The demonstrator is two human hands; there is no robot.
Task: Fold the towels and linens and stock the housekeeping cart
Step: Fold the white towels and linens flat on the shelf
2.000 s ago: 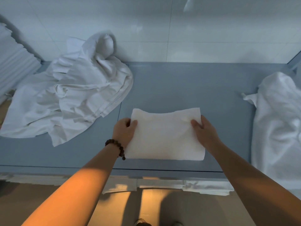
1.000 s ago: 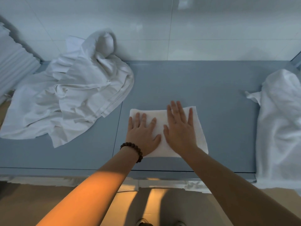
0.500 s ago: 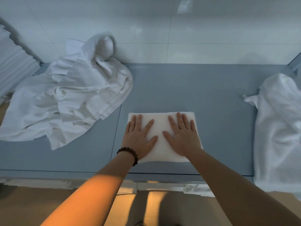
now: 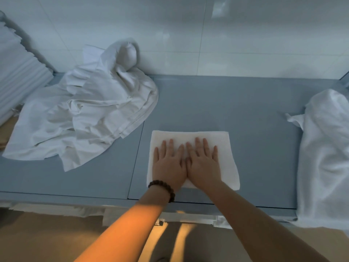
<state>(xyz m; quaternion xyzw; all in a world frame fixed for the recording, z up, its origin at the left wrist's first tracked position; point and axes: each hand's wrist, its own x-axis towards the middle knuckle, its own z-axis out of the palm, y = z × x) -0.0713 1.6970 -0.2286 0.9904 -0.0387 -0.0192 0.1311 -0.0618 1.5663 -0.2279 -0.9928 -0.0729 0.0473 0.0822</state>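
left hand (image 4: 168,167) and right hand (image 4: 203,165) flat (fingers straight), side by side, pressing folded towel (image 4: 229,163)

Person wears one item in view: a bracelet (image 4: 162,187), single strand of round beads, dark brown to black, matte finish, beads all approx the same size, sitting snug just behind the L hand (image 4: 168,165). R hand (image 4: 204,165) is bare, as is the L. Both forearms bare right down to the bottom edge of the view. Bright lit patch runs across the L forearm (image 4: 132,224); R forearm (image 4: 264,224) in shade
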